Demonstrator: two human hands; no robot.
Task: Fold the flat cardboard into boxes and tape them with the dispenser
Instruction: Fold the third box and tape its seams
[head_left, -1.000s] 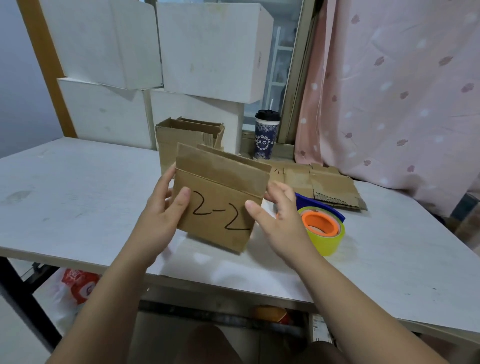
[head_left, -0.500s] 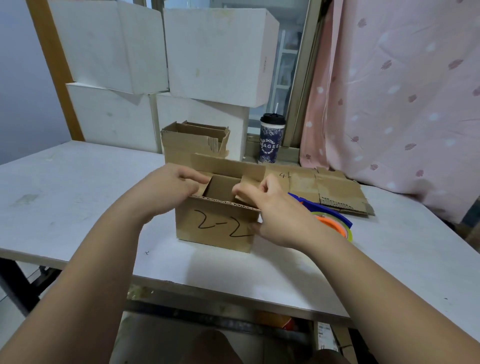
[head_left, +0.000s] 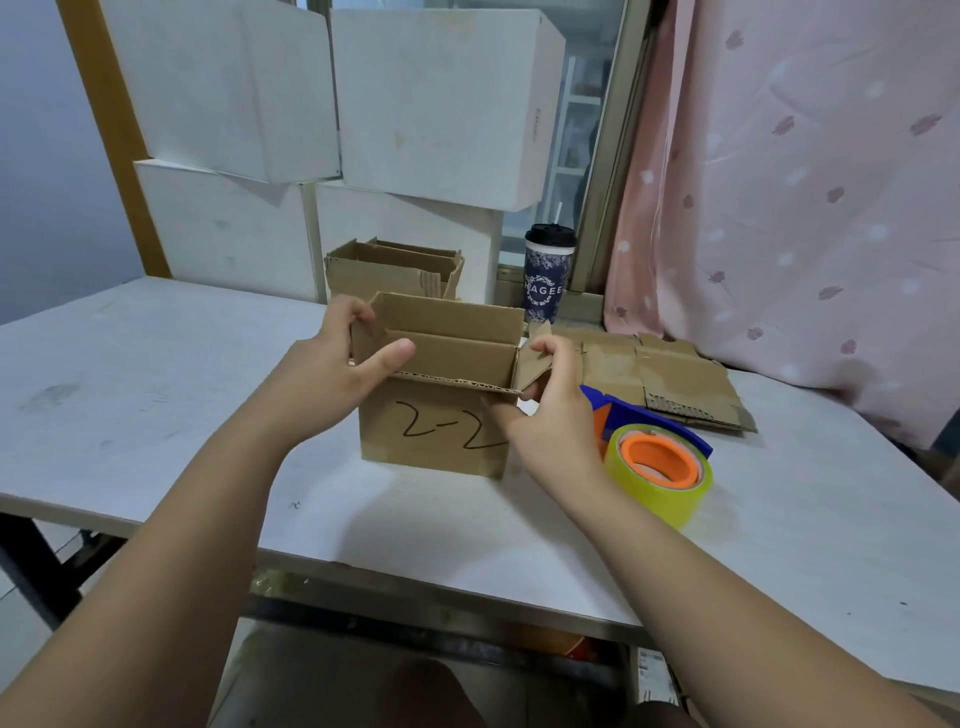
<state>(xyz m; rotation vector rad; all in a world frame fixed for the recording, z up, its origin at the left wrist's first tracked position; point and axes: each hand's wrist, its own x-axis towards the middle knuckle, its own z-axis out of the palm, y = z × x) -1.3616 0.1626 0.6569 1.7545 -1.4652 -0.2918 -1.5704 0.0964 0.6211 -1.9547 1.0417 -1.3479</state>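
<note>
A small brown cardboard box (head_left: 436, 431) marked "2-2" stands upright on the white table (head_left: 156, 395), its top flaps up. My left hand (head_left: 332, 374) grips the box's left side flap, thumb on the near edge. My right hand (head_left: 550, 400) pinches the right side flap, which leans outward. A tape dispenser (head_left: 657, 462) with a blue handle, orange hub and yellowish tape roll lies just right of my right hand. Flat cardboard pieces (head_left: 665, 379) lie behind it.
Another open brown box (head_left: 389, 273) stands behind the marked one. White boxes (head_left: 322, 130) are stacked at the back wall. A dark cup with a straw (head_left: 548, 273) stands by the window frame. A pink curtain (head_left: 805, 182) hangs at the right.
The box went from held flat and tilted to standing on the table opened out. Both hands moved from its front face to its top side flaps, now spreading them apart.
</note>
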